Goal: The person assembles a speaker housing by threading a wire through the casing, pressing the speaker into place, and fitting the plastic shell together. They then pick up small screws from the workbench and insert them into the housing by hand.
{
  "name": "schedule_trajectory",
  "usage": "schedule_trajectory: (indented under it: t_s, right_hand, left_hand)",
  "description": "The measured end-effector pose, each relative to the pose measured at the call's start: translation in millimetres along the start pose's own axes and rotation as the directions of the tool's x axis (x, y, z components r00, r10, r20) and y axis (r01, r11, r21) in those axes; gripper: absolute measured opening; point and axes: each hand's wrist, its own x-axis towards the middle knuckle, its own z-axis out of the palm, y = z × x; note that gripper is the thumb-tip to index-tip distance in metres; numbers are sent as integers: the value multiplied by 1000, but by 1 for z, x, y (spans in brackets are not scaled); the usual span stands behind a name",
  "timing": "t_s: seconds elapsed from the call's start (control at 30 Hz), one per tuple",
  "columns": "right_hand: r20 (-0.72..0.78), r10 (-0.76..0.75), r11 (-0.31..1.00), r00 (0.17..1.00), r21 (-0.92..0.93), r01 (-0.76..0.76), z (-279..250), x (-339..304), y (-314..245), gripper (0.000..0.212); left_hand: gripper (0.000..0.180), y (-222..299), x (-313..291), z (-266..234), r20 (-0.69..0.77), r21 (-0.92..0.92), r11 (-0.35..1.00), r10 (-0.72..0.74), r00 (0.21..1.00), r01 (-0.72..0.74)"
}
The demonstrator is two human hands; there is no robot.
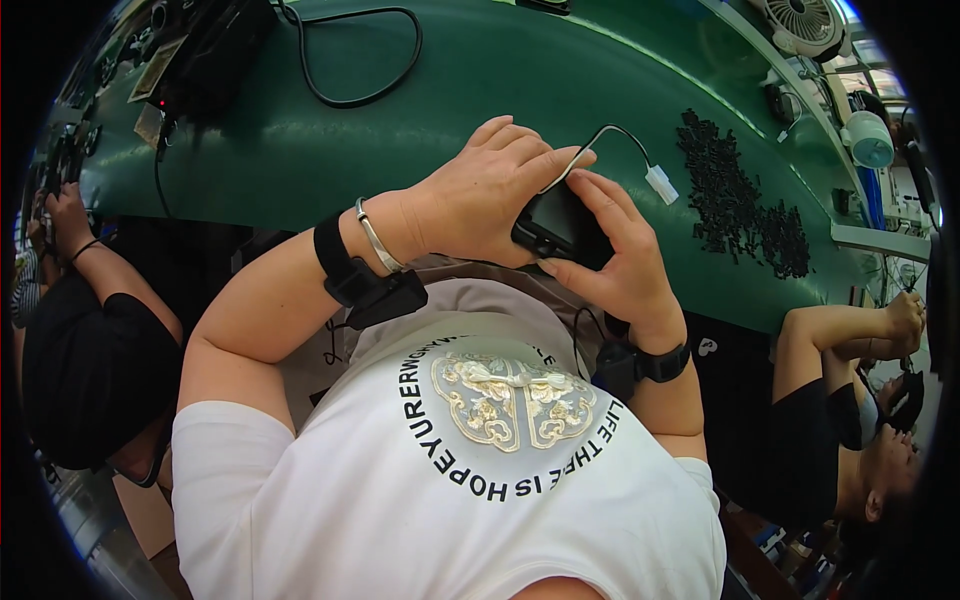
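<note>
A small black box-shaped device (568,222) is held between my two hands at the near side of the green table. My left hand (487,185) grips its left side, index finger reaching along the far edge and thumb by the near edge. On the opposite side my right hand (630,255) closes around it, thumb at the near corner and fingers over the far right edge. A thin cable, white then black, rises beside my left index finger and arcs right to a white plug connector (661,185). The palms hide part of the device.
Many small black pieces (735,190) lie scattered on the green table (480,60) at the right. A looped black cable (412,60) and a dark machine (215,60) are at the far left. Co-workers sit at both sides; a fan (803,25) stands far right.
</note>
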Motion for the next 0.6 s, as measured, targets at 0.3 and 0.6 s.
schedule_trajectory:
  t_s: [0.3, 0.6]
  right_hand:
    - [-5, 22, 997, 1000, 75, -21, -6, 4, 4, 72]
    - [8, 18, 1000, 1000, -20, -18, -10, 6, -2, 67]
  left_hand:
    - [108, -1, -1, 1, -90, -1, 998, -66, 994, 67]
    - [105, -1, -1, 1, -71, 14, 996, -83, 994, 84]
